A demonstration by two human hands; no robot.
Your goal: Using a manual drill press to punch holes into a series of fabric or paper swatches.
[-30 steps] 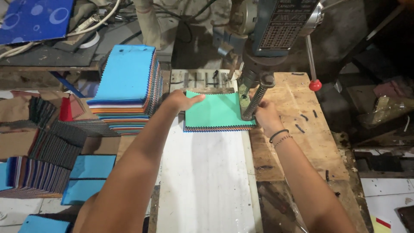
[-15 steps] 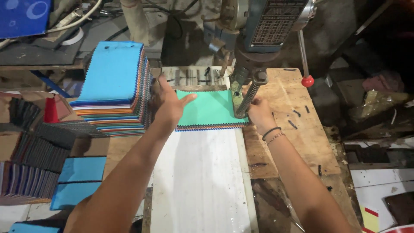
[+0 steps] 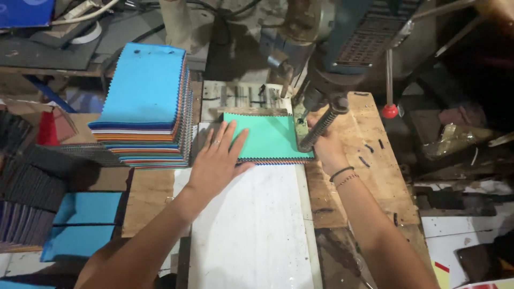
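A thin stack of fabric swatches with a green top sheet (image 3: 269,136) lies on a white board (image 3: 251,225) under a drill press (image 3: 342,37). My left hand (image 3: 218,158) lies flat with fingers spread on the stack's left edge. My right hand (image 3: 323,143) is at the stack's right edge, behind the machine's grey ribbed handle (image 3: 323,125); whether it grips the handle or only presses the swatches I cannot tell. The drill bit points at the stack's far right corner.
A tall pile of many-coloured swatches with a blue top (image 3: 145,107) stands at the left. Dark and blue swatch bundles (image 3: 37,208) lie lower left. A lever with a red knob (image 3: 390,111) hangs at the right above the wooden bench (image 3: 375,171).
My left hand has slid from the stack's far left corner down onto its left edge and flattened there. The view has shifted slightly; the right hand stays by the drill.
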